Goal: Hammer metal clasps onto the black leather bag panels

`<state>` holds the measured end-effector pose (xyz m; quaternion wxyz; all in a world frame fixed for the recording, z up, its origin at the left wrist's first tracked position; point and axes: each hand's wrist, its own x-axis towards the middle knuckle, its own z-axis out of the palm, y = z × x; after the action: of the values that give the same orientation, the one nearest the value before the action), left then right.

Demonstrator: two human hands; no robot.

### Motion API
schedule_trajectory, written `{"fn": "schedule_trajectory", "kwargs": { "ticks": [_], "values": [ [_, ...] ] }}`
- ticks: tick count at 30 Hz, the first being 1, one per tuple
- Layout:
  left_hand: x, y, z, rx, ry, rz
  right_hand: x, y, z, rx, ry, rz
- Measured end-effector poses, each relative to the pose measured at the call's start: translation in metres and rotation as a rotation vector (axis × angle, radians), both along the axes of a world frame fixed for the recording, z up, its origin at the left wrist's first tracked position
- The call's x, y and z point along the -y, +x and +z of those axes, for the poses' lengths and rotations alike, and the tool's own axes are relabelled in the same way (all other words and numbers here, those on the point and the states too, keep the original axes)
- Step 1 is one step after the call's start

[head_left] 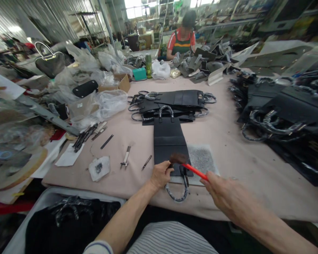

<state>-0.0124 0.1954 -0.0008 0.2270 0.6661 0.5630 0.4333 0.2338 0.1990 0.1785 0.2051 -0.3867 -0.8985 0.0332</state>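
Observation:
A black leather bag panel [169, 135] lies lengthwise before me, with a plastic-wrapped handle [176, 200] at its near end and another at its far end. My right hand [222, 190] is closed around the red shaft of a hammer [196, 171]. The hammer's brown, blurred head is over the panel, close to my left fingers. My left hand [160, 175] is pinched at the panel's left edge; a small dark piece shows at its fingertips, partly hidden by the hammer head. Under the panel sits a grey speckled slab [202, 158].
More black panels with wrapped handles [175, 98] are stacked behind, and a larger pile [286, 109] fills the right. Left lie a pen-like tool [146, 162], a caliper-like metal tool [126, 157] and a small plastic bag [99, 168]. A bin [76, 192] stands below. A person [181, 40] sits opposite.

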Motion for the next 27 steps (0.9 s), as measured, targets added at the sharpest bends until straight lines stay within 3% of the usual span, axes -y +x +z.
{"fn": "schedule_trajectory", "kwargs": {
  "ticks": [7, 9, 12, 15, 19, 21, 23, 24, 27],
  "values": [
    [-0.001, -0.001, 0.000, -0.028, -0.008, -0.005, -0.001, 0.002, -0.003, -0.033, -0.148, -0.101],
    [-0.001, -0.001, -0.001, -0.028, -0.010, -0.006, -0.003, 0.005, -0.008, 0.077, -0.243, -0.090],
    [-0.002, -0.001, -0.001, -0.010, 0.030, -0.008, -0.012, 0.015, -0.019, 0.036, -0.412, -0.230],
    [-0.001, -0.002, 0.006, -0.005, 0.048, -0.023, -0.025, 0.032, -0.040, -0.164, -0.607, -0.418],
    [0.002, -0.004, 0.015, -0.005, 0.030, -0.063, -0.030, 0.063, -0.087, -0.398, -1.045, -0.699],
    [0.002, -0.004, 0.016, -0.002, 0.027, -0.071, -0.029, 0.080, -0.110, -0.505, -1.128, -0.806],
    [0.001, -0.003, 0.015, 0.000, 0.025, -0.064, -0.029, 0.094, -0.127, -0.447, -1.066, -0.860],
    [0.001, -0.003, 0.015, 0.002, 0.027, -0.058, -0.030, 0.097, -0.132, -0.351, -0.959, -0.878],
    [-0.001, -0.001, 0.016, 0.019, 0.057, -0.044, -0.035, 0.087, -0.132, -0.107, -0.438, -0.774]
  ]
}}
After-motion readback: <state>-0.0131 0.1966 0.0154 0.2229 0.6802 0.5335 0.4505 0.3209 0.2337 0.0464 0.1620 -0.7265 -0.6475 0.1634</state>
